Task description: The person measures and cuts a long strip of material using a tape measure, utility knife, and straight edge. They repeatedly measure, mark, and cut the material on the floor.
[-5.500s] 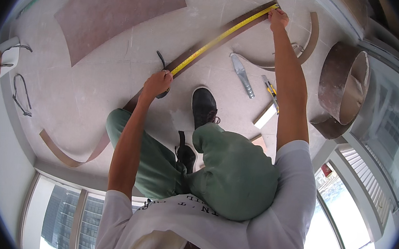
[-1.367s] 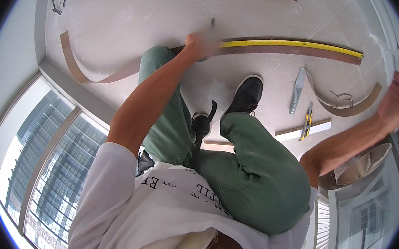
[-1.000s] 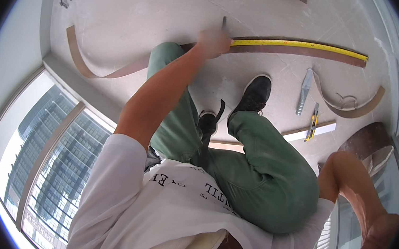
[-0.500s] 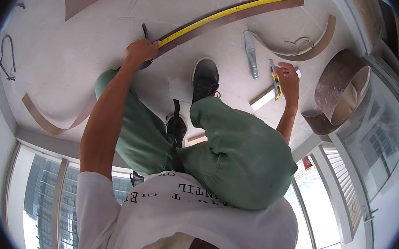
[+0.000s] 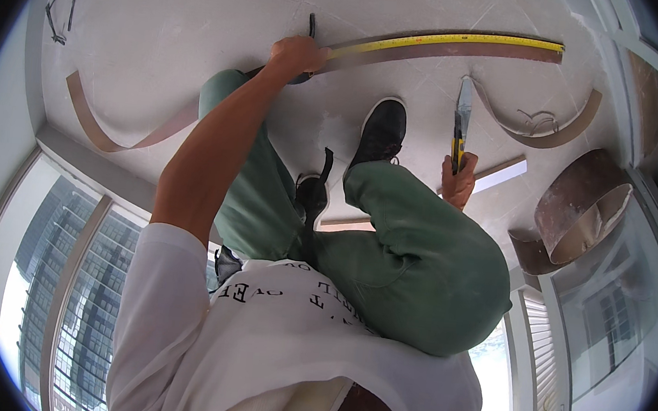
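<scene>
My left hand [image 5: 299,56] is closed round a tape measure, its yellow blade [image 5: 453,39] drawn out to the right along a long brown strip [image 5: 499,54]. A dark part of the tape measure shows under the fingers, and a thin black piece [image 5: 312,24] sticks up beyond them. On the right, my right hand [image 5: 458,179] grips a yellow and black utility knife [image 5: 458,148] pointing away from me. Directly beyond it, in line with the knife, lies a grey tapered tool [image 5: 464,104]; whether the two touch I cannot tell.
A curved brown strip [image 5: 558,139] with a thin wire loop lies at the right, a rolled brown sheet [image 5: 580,200] nearer the glass door. Behind my right hand is a white-faced bar [image 5: 502,175]. Another strip [image 5: 90,122] and a dark wire loop [image 5: 61,6] lie left.
My view has shifted, so the floor things sit further right. The knife went from a loose hold beside the grey tool to a closed grip, pointing away from me. My left hand stays on the tape measure.
</scene>
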